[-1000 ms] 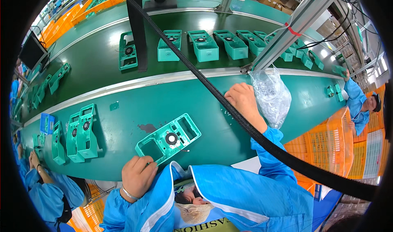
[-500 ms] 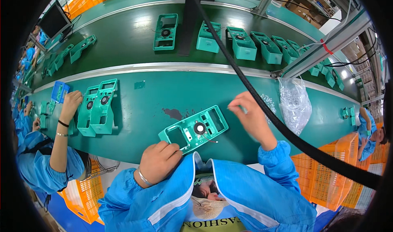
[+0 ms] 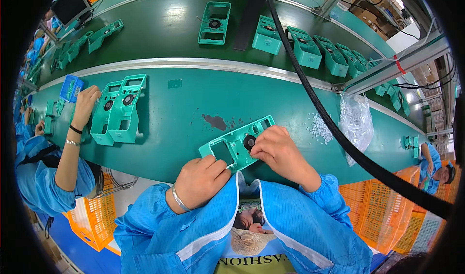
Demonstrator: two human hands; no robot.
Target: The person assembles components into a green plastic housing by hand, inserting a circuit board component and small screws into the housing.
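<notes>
A green plastic housing (image 3: 227,141) lies at a slant on the bench in front of me, with a rectangular opening and a round black fan (image 3: 249,142) in it. My left hand (image 3: 201,181) is closed on the near left edge of the housing. Over the housing's right part, my right hand (image 3: 280,153) has its thumb and index finger pinched together at the fan's near right side. Whatever sits between those fingertips is too small to make out. The fingers hide part of the housing around the fan.
Small pale pieces (image 3: 319,129) lie beside a clear plastic bag (image 3: 354,124) at right. Two more housings (image 3: 124,110) stand at left, near a co-worker's hand (image 3: 86,105) and a blue bin (image 3: 71,88). A black cable (image 3: 310,87) crosses the view. More housings (image 3: 303,47) line the conveyor.
My right hand has come left and down from the air beside the housing onto its fan area. The left hand keeps its hold. The whole view has shifted slightly.
</notes>
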